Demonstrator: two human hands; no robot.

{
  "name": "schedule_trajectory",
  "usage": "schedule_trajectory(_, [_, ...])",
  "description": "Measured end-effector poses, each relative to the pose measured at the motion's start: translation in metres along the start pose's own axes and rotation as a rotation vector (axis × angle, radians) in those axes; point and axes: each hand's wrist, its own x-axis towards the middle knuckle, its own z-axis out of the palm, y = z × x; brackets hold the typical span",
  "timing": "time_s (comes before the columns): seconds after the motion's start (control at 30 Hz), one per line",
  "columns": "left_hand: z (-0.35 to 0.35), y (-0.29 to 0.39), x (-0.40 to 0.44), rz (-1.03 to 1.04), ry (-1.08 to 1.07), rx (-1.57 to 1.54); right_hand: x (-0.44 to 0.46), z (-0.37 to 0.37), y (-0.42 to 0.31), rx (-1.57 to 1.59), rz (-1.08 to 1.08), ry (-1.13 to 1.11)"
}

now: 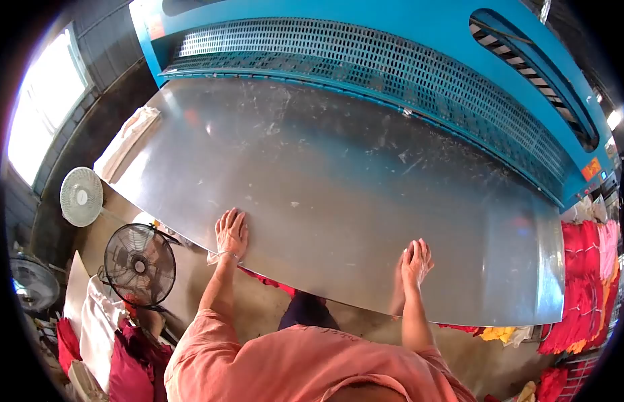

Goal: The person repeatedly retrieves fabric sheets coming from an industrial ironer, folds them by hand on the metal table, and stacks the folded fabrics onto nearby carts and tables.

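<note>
A wide, shiny metal table stretches out in front of me. My left hand lies palm down on it near the front edge, fingers stretched out, holding nothing. There is a thin band around that wrist. Farther right, my right hand rests on the same metal surface, turned partly on its side. Its fingers are extended and nothing shows in them. Small pale specks and scuffs mark the metal.
Behind the table stands a blue machine with a perforated metal panel. White cloth lies at the table's left end. A black fan and a white fan stand left. Red bundled fabric is stacked right.
</note>
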Motion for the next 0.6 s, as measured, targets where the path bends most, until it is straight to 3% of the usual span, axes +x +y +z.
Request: schedule_trajectory(0.6, [-0.001, 0.000, -0.002, -0.007, -0.020, 0.015, 0.002, -0.003, -0.002, 0.027, 0.009, -0.026])
